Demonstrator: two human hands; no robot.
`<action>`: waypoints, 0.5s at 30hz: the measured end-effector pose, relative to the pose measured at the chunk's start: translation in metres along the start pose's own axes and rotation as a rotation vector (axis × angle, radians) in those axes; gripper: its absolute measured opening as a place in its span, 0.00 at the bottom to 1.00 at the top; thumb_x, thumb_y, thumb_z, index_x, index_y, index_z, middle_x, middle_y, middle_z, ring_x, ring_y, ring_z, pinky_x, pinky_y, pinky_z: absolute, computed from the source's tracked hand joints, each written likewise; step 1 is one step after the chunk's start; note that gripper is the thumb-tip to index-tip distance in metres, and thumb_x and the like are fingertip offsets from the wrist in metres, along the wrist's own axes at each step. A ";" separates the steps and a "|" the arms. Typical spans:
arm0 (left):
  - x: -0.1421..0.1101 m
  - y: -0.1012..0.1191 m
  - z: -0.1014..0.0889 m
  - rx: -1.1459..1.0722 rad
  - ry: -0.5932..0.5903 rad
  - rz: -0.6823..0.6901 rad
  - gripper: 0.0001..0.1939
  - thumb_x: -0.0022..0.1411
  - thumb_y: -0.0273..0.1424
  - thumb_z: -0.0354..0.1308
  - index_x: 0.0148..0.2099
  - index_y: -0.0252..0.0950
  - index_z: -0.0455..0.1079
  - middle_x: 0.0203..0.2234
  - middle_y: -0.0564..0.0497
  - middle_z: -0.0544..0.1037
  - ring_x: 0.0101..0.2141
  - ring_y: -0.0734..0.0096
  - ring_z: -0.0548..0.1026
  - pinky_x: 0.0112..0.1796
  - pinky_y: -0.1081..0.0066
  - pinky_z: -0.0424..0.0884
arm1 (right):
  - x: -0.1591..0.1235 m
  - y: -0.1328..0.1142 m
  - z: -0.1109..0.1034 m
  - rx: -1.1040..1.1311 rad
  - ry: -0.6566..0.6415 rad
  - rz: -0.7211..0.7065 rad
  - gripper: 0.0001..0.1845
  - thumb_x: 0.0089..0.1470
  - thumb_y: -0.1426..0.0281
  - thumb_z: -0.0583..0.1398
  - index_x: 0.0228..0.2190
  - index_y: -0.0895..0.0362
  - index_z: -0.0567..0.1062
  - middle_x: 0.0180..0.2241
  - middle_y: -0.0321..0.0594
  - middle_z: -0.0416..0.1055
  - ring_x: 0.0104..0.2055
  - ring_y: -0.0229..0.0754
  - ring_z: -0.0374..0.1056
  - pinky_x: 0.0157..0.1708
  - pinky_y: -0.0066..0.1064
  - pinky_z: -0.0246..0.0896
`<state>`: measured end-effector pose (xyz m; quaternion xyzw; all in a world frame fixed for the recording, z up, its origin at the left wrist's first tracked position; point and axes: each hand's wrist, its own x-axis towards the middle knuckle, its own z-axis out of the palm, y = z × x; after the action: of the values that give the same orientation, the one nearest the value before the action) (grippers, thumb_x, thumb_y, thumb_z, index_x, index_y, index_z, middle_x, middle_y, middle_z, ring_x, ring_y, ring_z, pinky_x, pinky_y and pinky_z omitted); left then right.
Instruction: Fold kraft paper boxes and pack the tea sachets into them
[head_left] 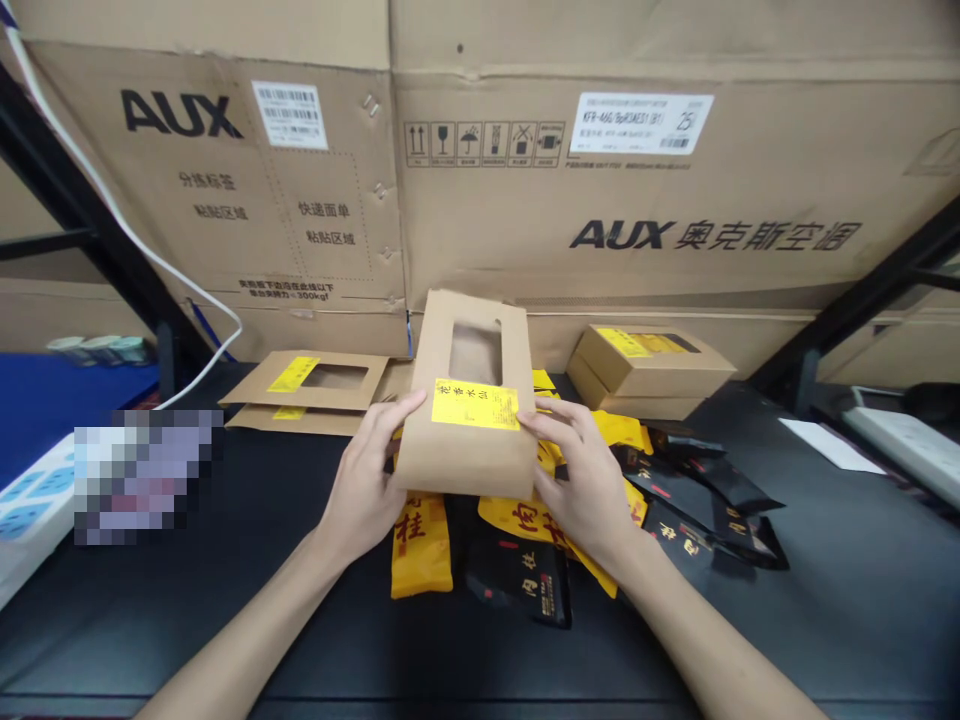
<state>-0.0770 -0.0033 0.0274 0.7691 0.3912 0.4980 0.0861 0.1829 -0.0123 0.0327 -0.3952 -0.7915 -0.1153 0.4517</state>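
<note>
- Held item: one kraft-paper box (465, 465) with one window and one yellow label (475, 404), raised above the black tabletop (825, 620) and tilted, windowed end away from the wearer.
- Left hand (360, 480): partly closed, fingers wrapped over the box's left edge, firm hold.
- Right hand (581, 480): partly closed, gripping the box's right edge, fingers resting on its front face.
- Below the box: a loose pile of yellow packets (421, 545) and black packets (517, 580). At least four yellow and at least four black; overlap prevents an exact count.
- Left of the box: two flat kraft sleeves (304, 385), each windowed, one overlapping the other.
- Right of the box: two stacked kraft boxes (649, 370), the upper one yellow-labelled.
- Behind the box: two large AUX cartons (600, 200), standing side by side.
- Far left of the box: one power strip (34, 510) and one pixelated patch (146, 475), contents unreadable.
</note>
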 end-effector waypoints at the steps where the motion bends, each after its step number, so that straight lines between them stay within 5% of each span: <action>1: 0.000 0.000 0.000 -0.024 0.002 -0.021 0.32 0.65 0.20 0.55 0.67 0.48 0.63 0.58 0.46 0.74 0.57 0.63 0.77 0.53 0.61 0.77 | 0.000 0.000 0.001 -0.015 -0.016 -0.006 0.27 0.56 0.83 0.59 0.54 0.50 0.70 0.53 0.49 0.68 0.54 0.48 0.73 0.50 0.43 0.76; 9: 0.000 0.003 0.001 -0.104 0.022 -0.161 0.25 0.69 0.25 0.55 0.65 0.48 0.66 0.70 0.43 0.62 0.64 0.56 0.70 0.51 0.60 0.79 | 0.001 -0.002 0.001 -0.002 -0.018 -0.046 0.30 0.58 0.84 0.58 0.59 0.51 0.66 0.59 0.52 0.64 0.60 0.49 0.69 0.55 0.47 0.75; 15: 0.000 0.005 0.000 -0.183 -0.015 -0.083 0.24 0.69 0.28 0.58 0.64 0.47 0.64 0.75 0.42 0.52 0.68 0.51 0.65 0.54 0.56 0.78 | 0.001 -0.005 -0.001 0.054 0.121 -0.053 0.31 0.58 0.83 0.60 0.58 0.46 0.67 0.60 0.47 0.64 0.62 0.46 0.67 0.54 0.44 0.76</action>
<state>-0.0743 -0.0062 0.0298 0.7449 0.3748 0.5219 0.1797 0.1797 -0.0152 0.0345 -0.3542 -0.7757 -0.1297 0.5060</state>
